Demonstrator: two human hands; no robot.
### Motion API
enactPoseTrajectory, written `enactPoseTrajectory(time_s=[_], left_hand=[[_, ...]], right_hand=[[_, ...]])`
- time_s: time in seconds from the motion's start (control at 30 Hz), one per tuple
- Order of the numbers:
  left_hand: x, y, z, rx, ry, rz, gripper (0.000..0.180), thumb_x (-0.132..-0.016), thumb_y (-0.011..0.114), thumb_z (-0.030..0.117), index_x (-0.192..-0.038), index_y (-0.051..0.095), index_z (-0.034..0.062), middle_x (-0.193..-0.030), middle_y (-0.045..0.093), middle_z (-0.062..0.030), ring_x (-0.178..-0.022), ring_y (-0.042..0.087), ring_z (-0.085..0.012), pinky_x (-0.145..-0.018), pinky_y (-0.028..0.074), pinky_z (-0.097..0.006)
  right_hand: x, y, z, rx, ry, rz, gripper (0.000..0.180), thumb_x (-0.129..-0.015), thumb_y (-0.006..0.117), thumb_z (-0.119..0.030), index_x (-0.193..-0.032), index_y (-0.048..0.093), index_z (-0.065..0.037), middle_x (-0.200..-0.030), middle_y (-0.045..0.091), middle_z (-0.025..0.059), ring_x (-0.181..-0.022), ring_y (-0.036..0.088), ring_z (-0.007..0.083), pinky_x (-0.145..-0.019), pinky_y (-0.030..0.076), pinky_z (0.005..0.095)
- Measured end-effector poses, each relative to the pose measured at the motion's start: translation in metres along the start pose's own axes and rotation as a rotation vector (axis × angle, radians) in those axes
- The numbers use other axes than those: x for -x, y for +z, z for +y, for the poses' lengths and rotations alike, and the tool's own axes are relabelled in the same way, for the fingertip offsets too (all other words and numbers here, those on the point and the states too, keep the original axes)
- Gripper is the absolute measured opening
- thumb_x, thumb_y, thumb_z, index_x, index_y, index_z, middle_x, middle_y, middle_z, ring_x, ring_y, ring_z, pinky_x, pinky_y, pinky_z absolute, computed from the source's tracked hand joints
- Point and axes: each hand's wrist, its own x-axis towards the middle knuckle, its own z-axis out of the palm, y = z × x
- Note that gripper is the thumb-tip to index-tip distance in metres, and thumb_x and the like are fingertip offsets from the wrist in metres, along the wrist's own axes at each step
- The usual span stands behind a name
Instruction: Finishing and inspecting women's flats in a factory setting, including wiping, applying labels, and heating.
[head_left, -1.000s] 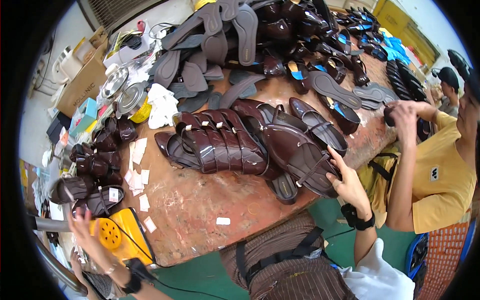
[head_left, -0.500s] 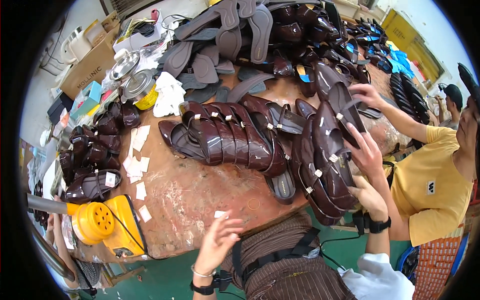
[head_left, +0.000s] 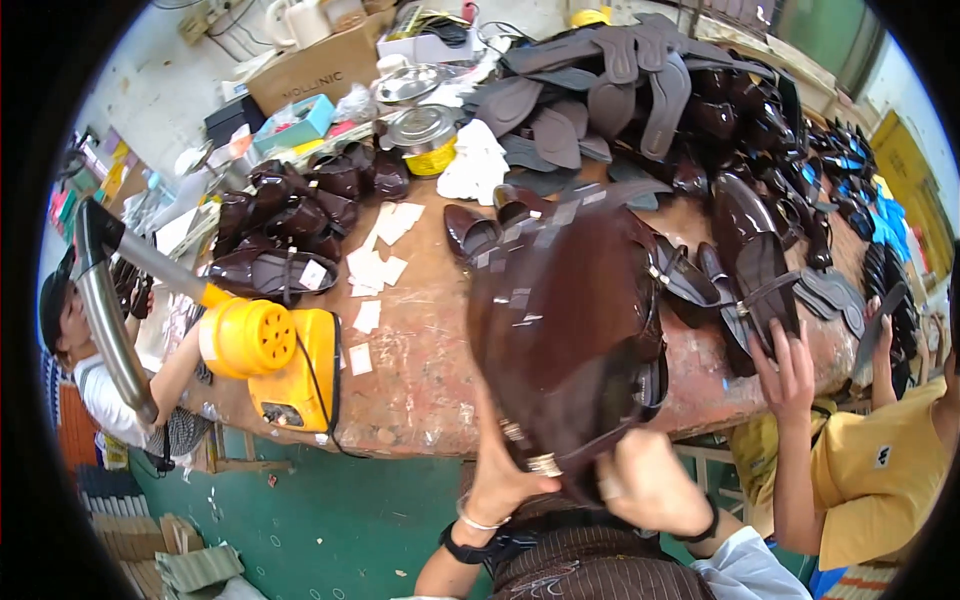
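Closest to the camera is a brown pinstriped apron, and just past it both hands are busy with a blurry bunch of glossy dark brown shoes. The bunch is up off the near edge of the table, right in the middle of the view. Left hand has the lower left edge pinched, thumb on the near side by a shiny buckle, fingers up along the side. Right hand is curled up like a loose fist at the lower right edge, too smeared to tell how firmly it's gripping.

Label watch: on the left of the table, a dark strappy shoe wears a white tag, too small to read. Small white paper slips are scattered beside it, and a yellow machine sits nearer the edge. To the right, a co-worker in a yellow shirt with a white patch carrying a dark mark has a hand on another brown shoe.

Farther back there's a white cloth, a tin with a yellow band, and a heap of grey insoles. Behind the tin, a cardboard box has big dark capitals printed across its side.
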Motion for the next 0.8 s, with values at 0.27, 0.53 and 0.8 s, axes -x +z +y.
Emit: enactPoseTrajectory(time_s=[0.27,0.53,0.8], left_hand=[[0.061,-0.085,-0.02,0.349,0.048,0.389,0.092,-0.08,0.066,0.061,-0.142,0.037,-0.0016,-0.133,0.054,-0.0184,-0.116,0.057,-0.0311,-0.101,0.047,-0.043],[0.07,-0.082,-0.027,0.91,-0.026,0.111,0.103,-0.081,0.052,0.076,-0.149,0.025,0.0029,-0.142,0.036,-0.0341,-0.124,0.045,-0.0511,-0.104,0.041,-0.06],[0.072,-0.116,-0.096,0.832,0.04,0.375,0.079,-0.09,0.062,0.052,-0.148,0.031,0.0101,-0.144,0.045,-0.0101,-0.128,0.049,-0.0271,-0.108,0.041,-0.045]], right_hand=[[-0.074,0.039,0.001,-0.19,-0.274,-0.421,0.056,-0.096,0.053,-0.045,-0.12,0.052,0.005,-0.09,0.063,0.0294,-0.087,0.062,0.0471,-0.077,0.051,0.0515],[-0.185,0.108,0.068,0.972,-0.134,0.092,0.048,-0.076,0.064,-0.011,-0.12,0.059,0.009,-0.106,0.064,0.0238,-0.109,0.062,0.0295,-0.071,0.054,0.0337],[-0.213,0.075,0.022,-0.515,-0.077,0.141,0.013,-0.094,0.059,-0.014,-0.093,0.06,-0.001,-0.068,0.06,0.0076,-0.067,0.057,0.0095,-0.06,0.045,0.0285]])
